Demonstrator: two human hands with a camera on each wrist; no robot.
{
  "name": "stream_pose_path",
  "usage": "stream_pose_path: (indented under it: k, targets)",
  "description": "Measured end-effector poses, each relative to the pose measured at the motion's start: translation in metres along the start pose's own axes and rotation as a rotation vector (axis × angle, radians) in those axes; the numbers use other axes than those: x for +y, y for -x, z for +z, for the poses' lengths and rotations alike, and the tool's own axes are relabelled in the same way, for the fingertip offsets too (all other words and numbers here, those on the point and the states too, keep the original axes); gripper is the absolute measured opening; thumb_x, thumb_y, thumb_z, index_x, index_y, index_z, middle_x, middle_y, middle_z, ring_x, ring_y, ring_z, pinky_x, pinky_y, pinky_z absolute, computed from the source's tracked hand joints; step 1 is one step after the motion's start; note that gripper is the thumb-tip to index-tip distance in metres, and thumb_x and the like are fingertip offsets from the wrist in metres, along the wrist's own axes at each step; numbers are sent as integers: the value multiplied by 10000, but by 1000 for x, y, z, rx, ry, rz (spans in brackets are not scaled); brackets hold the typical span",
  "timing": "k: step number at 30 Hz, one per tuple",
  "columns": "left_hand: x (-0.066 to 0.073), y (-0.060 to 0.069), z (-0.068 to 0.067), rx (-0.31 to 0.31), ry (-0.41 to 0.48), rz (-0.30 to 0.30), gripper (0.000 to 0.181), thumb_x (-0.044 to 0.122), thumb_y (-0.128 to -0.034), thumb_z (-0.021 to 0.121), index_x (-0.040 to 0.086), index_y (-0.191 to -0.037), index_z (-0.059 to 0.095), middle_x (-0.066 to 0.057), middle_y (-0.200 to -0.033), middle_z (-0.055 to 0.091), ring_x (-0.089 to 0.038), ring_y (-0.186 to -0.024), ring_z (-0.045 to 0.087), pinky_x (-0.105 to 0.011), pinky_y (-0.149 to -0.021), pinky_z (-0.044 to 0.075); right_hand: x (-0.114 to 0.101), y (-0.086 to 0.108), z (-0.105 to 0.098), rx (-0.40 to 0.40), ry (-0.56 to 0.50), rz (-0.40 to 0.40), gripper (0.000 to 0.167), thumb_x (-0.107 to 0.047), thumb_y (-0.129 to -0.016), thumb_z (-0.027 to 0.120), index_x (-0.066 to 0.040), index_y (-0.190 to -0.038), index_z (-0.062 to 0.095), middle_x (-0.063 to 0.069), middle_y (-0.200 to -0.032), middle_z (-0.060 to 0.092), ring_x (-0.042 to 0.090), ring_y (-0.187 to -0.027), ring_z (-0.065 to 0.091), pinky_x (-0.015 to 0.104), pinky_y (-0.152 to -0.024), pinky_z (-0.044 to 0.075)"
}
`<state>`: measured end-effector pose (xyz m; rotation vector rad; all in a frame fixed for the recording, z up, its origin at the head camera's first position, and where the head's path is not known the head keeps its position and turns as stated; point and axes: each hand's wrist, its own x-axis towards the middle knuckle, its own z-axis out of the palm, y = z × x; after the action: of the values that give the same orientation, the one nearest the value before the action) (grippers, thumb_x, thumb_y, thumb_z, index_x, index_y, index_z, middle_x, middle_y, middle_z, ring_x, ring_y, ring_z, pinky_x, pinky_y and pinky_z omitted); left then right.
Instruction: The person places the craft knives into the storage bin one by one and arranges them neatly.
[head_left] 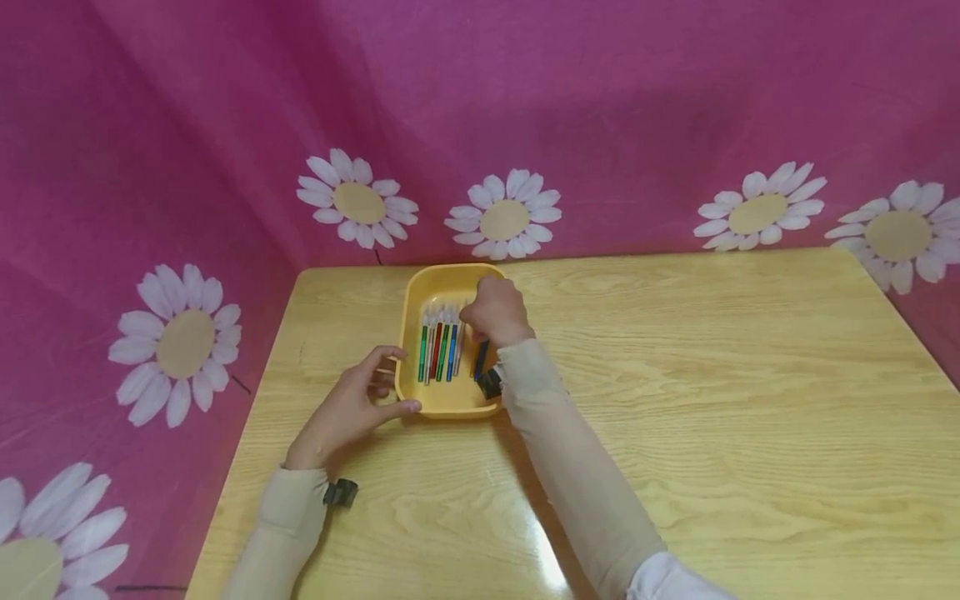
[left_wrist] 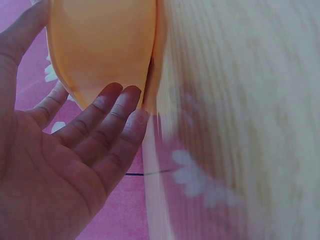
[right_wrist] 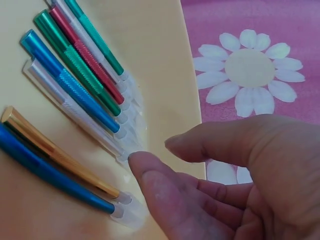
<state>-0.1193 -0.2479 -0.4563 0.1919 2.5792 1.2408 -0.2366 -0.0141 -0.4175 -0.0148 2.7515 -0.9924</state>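
Craft knives with knurled metal handles and clear caps lie side by side in a yellow tray (head_left: 450, 411). A green knife (head_left: 422, 354), a red knife (head_left: 437, 352) and a blue knife (head_left: 452, 354) are in the left group. A gold knife (right_wrist: 60, 155) and another blue knife (right_wrist: 55, 172) lie slightly apart. My right hand (head_left: 497, 310) is over the tray, thumb and index finger separated, index tip by the cap of a silver knife (right_wrist: 75, 107); contact is unclear. My left hand (head_left: 352, 408) rests thumb and fingers against the tray's left side, fingers fairly straight.
The tray stands near the back edge of a wooden table (head_left: 712, 400). A pink cloth (head_left: 600, 108) with large white daisies hangs behind and to the left. Dark camera pieces sit at both wrists, one (head_left: 341, 492) by the left sleeve.
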Motion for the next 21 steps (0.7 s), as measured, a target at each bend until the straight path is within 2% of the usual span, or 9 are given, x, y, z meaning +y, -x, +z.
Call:
stream_pose_path:
  k: [5, 9, 13, 18, 21]
  targets:
    - [-1, -1, 0, -3, 3, -6, 743, 387, -845, 879, 242, -1446, 467, -73, -1298, 673, -264, -1159, 664, -512, -1048, 554, 4, 5, -4, -4, -28, -34, 244, -144, -861, 654, -89, -628, 611, 98, -621, 738, 186, -534, 727, 247, -506, 481]
    - [-2, -1, 0, -1, -1, -11, 750, 404, -843, 877, 245, -1450, 465, -69, -1308, 661, -263, -1164, 655, -508, -1053, 552, 6, 12, -12, 2, -36, -81, 362, -227, -911, 675, -102, -574, 628, 123, -675, 765, 202, -568, 741, 294, -628, 547]
    - [-2, -1, 0, 1, 1, -14, 750, 407, -844, 876, 250, -1450, 464, -69, -1326, 648, -268, -1177, 647, -513, -1064, 546, 9, 19, -20, 17, -49, -136, 376, -304, -949, 689, -91, -639, 672, 109, -662, 752, 210, -593, 708, 342, -732, 561]
    - [-1, 1, 1, 0, 6, -14, 740, 395, -852, 872, 244, -1454, 469, -68, -1381, 627, -284, -1207, 646, -532, -1076, 535, 14, 28, -30, 12, -30, -228, 308, -339, -964, 708, -68, -820, 731, 40, -654, 731, 159, -604, 685, 303, -668, 516]
    - [0, 2, 0, 5, -5, -4, 746, 401, -852, 871, 239, -1461, 472, -54, -1452, 586, -293, -1235, 643, -545, -1086, 527, 16, 34, -38, 5, -9, -278, 308, -364, -967, 709, -58, -959, 747, 53, -741, 763, 181, -675, 703, 315, -682, 528]
